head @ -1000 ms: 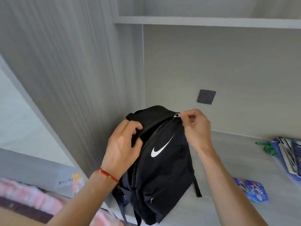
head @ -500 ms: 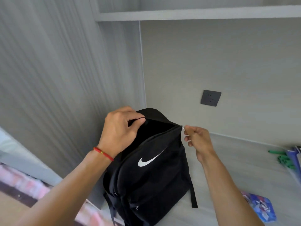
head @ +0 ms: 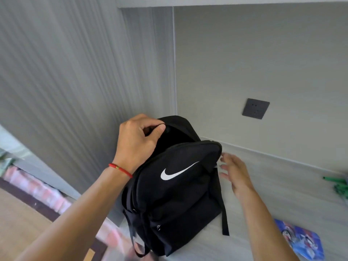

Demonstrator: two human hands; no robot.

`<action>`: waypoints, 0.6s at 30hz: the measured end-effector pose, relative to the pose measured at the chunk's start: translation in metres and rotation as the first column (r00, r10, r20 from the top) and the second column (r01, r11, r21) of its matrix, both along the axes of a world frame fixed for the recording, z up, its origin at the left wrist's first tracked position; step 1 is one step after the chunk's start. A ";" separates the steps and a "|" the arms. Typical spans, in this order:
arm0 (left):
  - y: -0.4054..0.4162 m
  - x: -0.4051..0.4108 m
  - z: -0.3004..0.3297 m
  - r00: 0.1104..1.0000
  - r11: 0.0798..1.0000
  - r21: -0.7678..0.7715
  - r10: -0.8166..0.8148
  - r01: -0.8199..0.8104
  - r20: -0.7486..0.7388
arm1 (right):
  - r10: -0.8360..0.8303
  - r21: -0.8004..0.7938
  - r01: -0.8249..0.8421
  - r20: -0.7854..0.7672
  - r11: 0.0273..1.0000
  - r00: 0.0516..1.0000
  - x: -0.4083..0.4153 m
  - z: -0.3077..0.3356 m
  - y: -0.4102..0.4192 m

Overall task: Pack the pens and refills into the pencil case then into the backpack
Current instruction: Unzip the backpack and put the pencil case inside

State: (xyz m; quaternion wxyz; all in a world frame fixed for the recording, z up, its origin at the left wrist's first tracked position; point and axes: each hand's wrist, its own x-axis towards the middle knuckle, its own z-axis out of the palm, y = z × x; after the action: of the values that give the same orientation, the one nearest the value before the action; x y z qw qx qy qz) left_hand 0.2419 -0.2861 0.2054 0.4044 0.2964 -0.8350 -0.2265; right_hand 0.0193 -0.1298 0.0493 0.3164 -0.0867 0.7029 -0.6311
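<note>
- Head view, step: the backpack (head: pixel 175 187) stands upright on the desk (head: pixel 273 185) against the side panel, its main compartment unzipped and gaping at the top. I judge the opening of the bag to be the step in hand, ahead of putting the case in.
- Left hand (head: pixel 138 140): closed on the back edge of the bag's top, thumb pressed against curled fingers, holding the mouth open.
- Right hand (head: pixel 234 171): fingers spread and loose, gripping nothing, just beside the zip pull (head: pixel 217 166) on the bag's right side; it is blurred, so I cannot tell whether a fingertip touches the pull.
- Task things: the case (head: pixel 301 240) lies flat near the desk's front right, well apart from the bag. Green pens (head: pixel 339 185) lie at the right edge, partly cut off. No refills can be made out.
- Next move, as I judge it: the right hand must cross to the case while the left keeps the mouth wide.
- Materials: the bag is soft black woven fabric, slumping, with a white swoosh and limp webbing straps. The case is glossy, blue, printed. The desk is pale matt wood grain; a dark socket (head: pixel 255 108) sits on the wall.
</note>
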 end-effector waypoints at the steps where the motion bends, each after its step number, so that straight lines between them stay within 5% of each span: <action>1: 0.000 0.001 0.000 1.000 1.000 0.009 -0.010 0.010 -0.008 | 0.041 -0.078 -0.043 -0.028 0.996 0.999 0.005 0.016 0.005; 4: 0.004 0.005 -0.007 0.998 0.997 0.037 -0.059 0.061 -0.034 | 0.233 -0.227 -0.274 -0.190 0.935 0.954 0.036 0.064 0.016; 7: 0.006 0.007 -0.013 0.994 0.993 0.052 -0.101 0.104 -0.052 | 0.300 -0.150 -0.397 -0.437 0.905 0.848 0.076 0.097 0.021; 9: 0.006 0.011 -0.014 0.992 0.992 0.048 -0.116 0.118 -0.058 | 0.357 -0.021 -0.443 -0.559 0.896 0.748 0.094 0.106 0.021; 12: 0.005 0.018 -0.013 0.990 0.991 0.019 -0.128 0.129 -0.055 | 0.475 0.301 -0.402 -0.747 0.865 0.465 0.105 0.088 0.026; 14: 0.005 0.022 -0.013 0.984 0.987 0.014 -0.161 0.162 -0.073 | 0.551 0.445 -0.343 -0.762 0.827 0.341 0.107 0.051 0.035; 18: 0.005 0.026 -0.019 0.981 0.982 -0.069 -0.181 0.177 -0.068 | 0.762 0.746 -0.225 -0.525 0.627 0.379 0.107 -0.052 0.078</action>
State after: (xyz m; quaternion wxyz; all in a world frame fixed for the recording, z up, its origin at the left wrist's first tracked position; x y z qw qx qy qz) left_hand 0.2677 -0.2811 0.1867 0.4220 0.1987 -0.8496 -0.2462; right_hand 0.1263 -0.0519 -0.0024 0.1498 -0.4866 0.8485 -0.1442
